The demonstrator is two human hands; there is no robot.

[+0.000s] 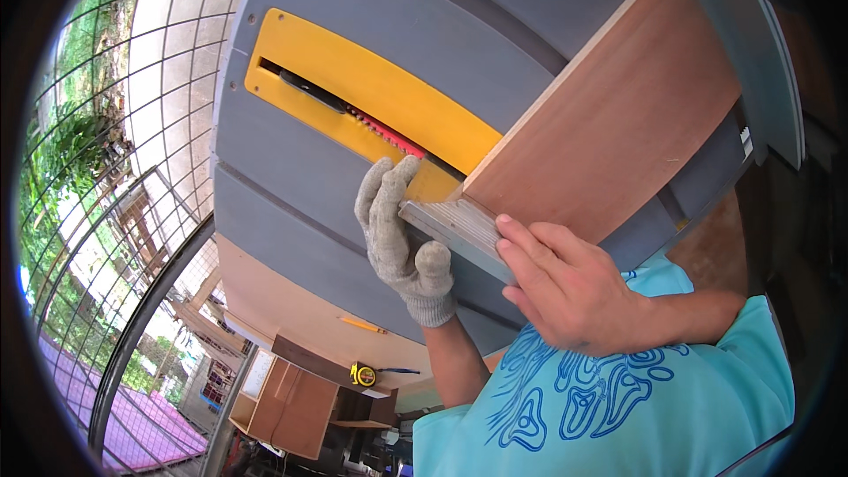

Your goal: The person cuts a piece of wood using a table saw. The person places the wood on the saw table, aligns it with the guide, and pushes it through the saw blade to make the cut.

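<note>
Grey knit on the left hand (pixel 395 234), thumb and fingers spread wide by the yellow insert (pixel 389 84); the bare right hand (pixel 583 291) holds a ribbed strip (pixel 455 223) beside it. One slip could drive gloved fingertips into the insert's red blade (pixel 389 134)! Grey worktop (pixel 305 203) surrounds the insert, wire mesh (pixel 163 62) left.

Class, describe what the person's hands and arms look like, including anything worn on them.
The left hand wears a pale grey knitted-looking glove with a ribbed cuff at the wrist. The right hand has no glove. Both forearms show uncovered skin; the turquoise shirt carries looping dark-blue line patterns.
</note>
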